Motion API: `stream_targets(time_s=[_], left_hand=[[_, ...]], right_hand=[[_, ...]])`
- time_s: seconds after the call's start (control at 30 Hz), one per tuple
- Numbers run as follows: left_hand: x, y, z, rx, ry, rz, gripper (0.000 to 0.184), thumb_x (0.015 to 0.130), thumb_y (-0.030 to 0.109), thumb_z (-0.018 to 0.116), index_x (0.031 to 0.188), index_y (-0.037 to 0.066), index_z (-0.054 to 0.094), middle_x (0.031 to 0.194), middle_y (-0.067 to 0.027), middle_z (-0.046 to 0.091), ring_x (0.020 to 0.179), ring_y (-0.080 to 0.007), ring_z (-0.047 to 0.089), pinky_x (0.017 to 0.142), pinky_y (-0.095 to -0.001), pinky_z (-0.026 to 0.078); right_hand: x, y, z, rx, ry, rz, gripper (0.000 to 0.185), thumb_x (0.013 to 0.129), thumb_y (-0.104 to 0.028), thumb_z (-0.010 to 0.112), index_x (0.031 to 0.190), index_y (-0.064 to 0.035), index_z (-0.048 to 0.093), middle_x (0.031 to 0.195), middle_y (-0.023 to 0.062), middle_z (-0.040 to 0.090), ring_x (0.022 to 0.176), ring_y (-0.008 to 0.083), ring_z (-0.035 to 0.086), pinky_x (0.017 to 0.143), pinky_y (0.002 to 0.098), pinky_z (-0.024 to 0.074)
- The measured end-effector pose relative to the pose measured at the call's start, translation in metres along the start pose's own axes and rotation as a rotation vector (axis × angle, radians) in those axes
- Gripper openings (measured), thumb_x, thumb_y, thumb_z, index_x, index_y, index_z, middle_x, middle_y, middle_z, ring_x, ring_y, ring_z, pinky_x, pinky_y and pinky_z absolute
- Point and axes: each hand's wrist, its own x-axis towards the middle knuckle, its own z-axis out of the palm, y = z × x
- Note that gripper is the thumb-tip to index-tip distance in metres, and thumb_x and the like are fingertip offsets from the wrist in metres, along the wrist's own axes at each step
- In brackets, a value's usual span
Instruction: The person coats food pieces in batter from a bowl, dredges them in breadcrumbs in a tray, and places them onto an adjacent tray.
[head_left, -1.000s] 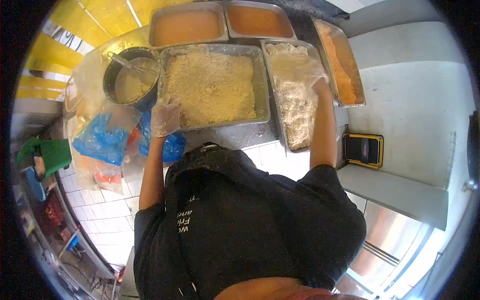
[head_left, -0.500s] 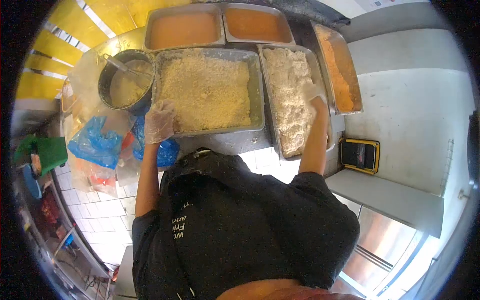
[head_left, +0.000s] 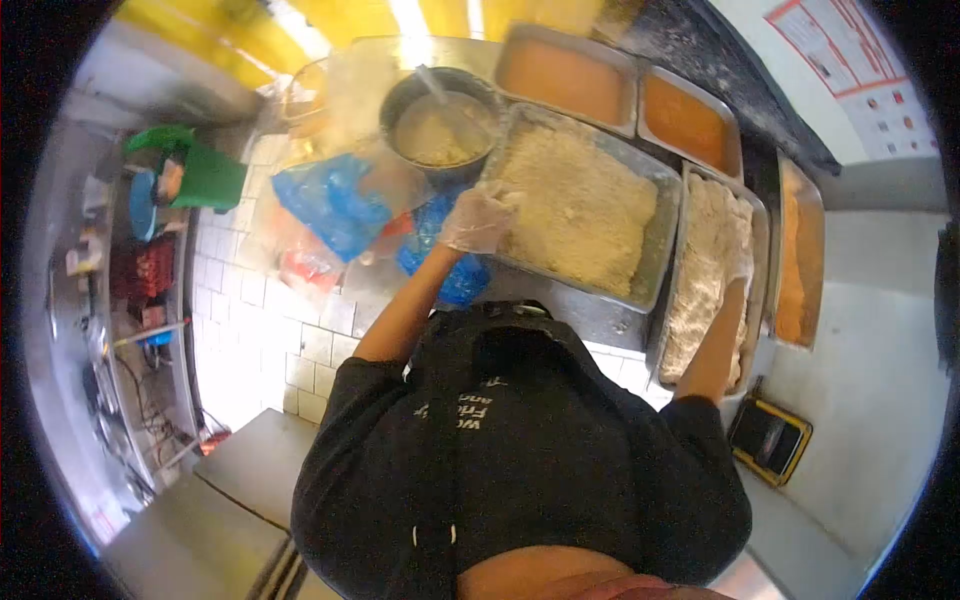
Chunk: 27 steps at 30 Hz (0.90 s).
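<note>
My left hand (head_left: 478, 220), in a clear plastic glove, is closed on the near left corner of a wide metal tray (head_left: 650, 295) of yellowish crumbs (head_left: 580, 205). My right hand (head_left: 738, 264) lies flat, fingers stretched out, against the right side of a lumpy, flour-covered mass (head_left: 705, 265) in a long, narrow metal tray (head_left: 658, 350). Its fingertips blend into the pale flour. Beyond my left hand stands a dark bucket (head_left: 392, 135) of pale, wet mixture with a whisk (head_left: 445, 98) leaning in it.
Two trays of orange liquid, one at the back (head_left: 565, 75) and one beside it (head_left: 685, 120), border the crumbs. An orange powder tray (head_left: 800, 255) stands by the right wall. Blue plastic bags (head_left: 335, 205) lie left. A black-and-yellow case (head_left: 770, 437) is at lower right.
The view has swung, so the trays appear farther right. My right hand has shifted nearer along the floured mass. My left hand stays at the crumb tray's corner.
</note>
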Motion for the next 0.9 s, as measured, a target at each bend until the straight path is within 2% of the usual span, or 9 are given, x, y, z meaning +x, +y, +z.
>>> stream_targets(time_s=[0.03, 0.17, 0.2, 0.27, 0.43, 0.63, 0.73, 0.83, 0.9], left_hand=[[0.002, 0.002, -0.011, 0.060, 0.132, 0.209, 0.009, 0.088, 0.013, 0.055, 0.094, 0.009, 0.061, 0.085, -0.0100, 0.067, 0.078, -0.0338, 0.067, 0.064, -0.0411, 0.055], [0.018, -0.036, -0.035, -0.224, 0.208, -0.119, 0.026, 0.095, 0.027, 0.060, 0.089, 0.004, 0.068, 0.078, -0.0132, 0.069, 0.077, -0.0338, 0.069, 0.066, -0.0413, 0.054], [0.028, -0.053, -0.052, 0.062, 0.325, 0.001, 0.033, 0.097, 0.032, 0.058, 0.086, 0.004, 0.071, 0.075, -0.0154, 0.070, 0.076, -0.0351, 0.069, 0.068, -0.0426, 0.055], [0.058, -0.080, -0.088, 0.099, 0.057, -0.371, 0.037, 0.093, 0.037, 0.061, 0.084, 0.003, 0.075, 0.081, -0.0206, 0.073, 0.082, -0.0366, 0.072, 0.075, -0.0465, 0.055], [0.099, -0.206, -0.038, 0.452, -0.423, -0.268, 0.031, 0.087, 0.032, 0.064, 0.093, 0.004, 0.078, 0.103, -0.0208, 0.074, 0.097, -0.0363, 0.072, 0.085, -0.0462, 0.056], [0.126, -0.219, -0.020, 0.379, -0.253, -0.113, 0.041, 0.078, 0.031, 0.070, 0.108, 0.004, 0.075, 0.109, -0.0211, 0.073, 0.106, -0.0388, 0.070, 0.094, -0.0452, 0.055], [0.123, -0.164, -0.076, 0.323, -0.574, -0.223, 0.041, 0.078, 0.024, 0.069, 0.112, 0.002, 0.073, 0.107, -0.0204, 0.074, 0.105, -0.0363, 0.071, 0.092, -0.0457, 0.056], [0.124, -0.210, -0.060, 0.501, -0.563, 0.002, 0.035, 0.076, 0.020, 0.069, 0.107, 0.003, 0.071, 0.096, -0.0197, 0.074, 0.094, -0.0341, 0.073, 0.082, -0.0462, 0.058], [0.126, -0.162, -0.106, 0.740, -0.732, 0.471, 0.023, 0.076, 0.019, 0.069, 0.095, 0.007, 0.068, 0.082, -0.0179, 0.072, 0.080, -0.0329, 0.073, 0.069, -0.0462, 0.057]], right_hand=[[-0.006, -0.010, 0.000, 0.088, 0.055, -0.029, 0.057, 0.098, -0.060, 0.048, 0.110, -0.0092, 0.072, 0.094, 0.0175, 0.075, 0.086, 0.0367, 0.071, 0.079, 0.0462, 0.0569], [-0.074, -0.058, 0.008, 0.293, 0.062, -0.143, 0.057, 0.097, -0.059, 0.049, 0.113, -0.0087, 0.071, 0.096, 0.0176, 0.074, 0.089, 0.0362, 0.070, 0.082, 0.0458, 0.0554], [-0.105, -0.086, 0.008, 0.338, 0.013, -0.200, 0.057, 0.097, -0.058, 0.050, 0.115, -0.0078, 0.070, 0.099, 0.0181, 0.073, 0.094, 0.0361, 0.068, 0.086, 0.0457, 0.0539], [-0.164, -0.143, 0.004, 0.431, -0.084, -0.314, 0.057, 0.097, -0.056, 0.052, 0.118, -0.0062, 0.069, 0.106, 0.0191, 0.071, 0.103, 0.0359, 0.065, 0.093, 0.0457, 0.0510], [-0.190, -0.207, -0.049, -0.085, -0.645, -0.374, 0.056, 0.097, -0.049, 0.052, 0.127, -0.0031, 0.064, 0.118, 0.0216, 0.068, 0.110, 0.0389, 0.062, 0.098, 0.0479, 0.0481], [-0.190, -0.189, -0.037, 0.109, -0.418, -0.415, 0.044, 0.092, -0.040, 0.064, 0.122, -0.0078, 0.065, 0.126, 0.0212, 0.065, 0.119, 0.0405, 0.059, 0.104, 0.0465, 0.0457], [-0.192, -0.189, -0.036, 0.121, -0.429, -0.332, 0.043, 0.091, -0.040, 0.066, 0.118, -0.0074, 0.067, 0.124, 0.0204, 0.066, 0.118, 0.0394, 0.060, 0.103, 0.0466, 0.0461], [-0.196, -0.191, -0.032, 0.137, -0.404, -0.253, 0.043, 0.090, -0.040, 0.068, 0.118, -0.0074, 0.067, 0.123, 0.0193, 0.066, 0.117, 0.0385, 0.060, 0.102, 0.0460, 0.0462], [-0.195, -0.185, -0.026, 0.106, -0.463, -0.299, 0.044, 0.090, -0.040, 0.068, 0.119, -0.0074, 0.067, 0.123, 0.0192, 0.066, 0.117, 0.0383, 0.060, 0.102, 0.0456, 0.0465]])
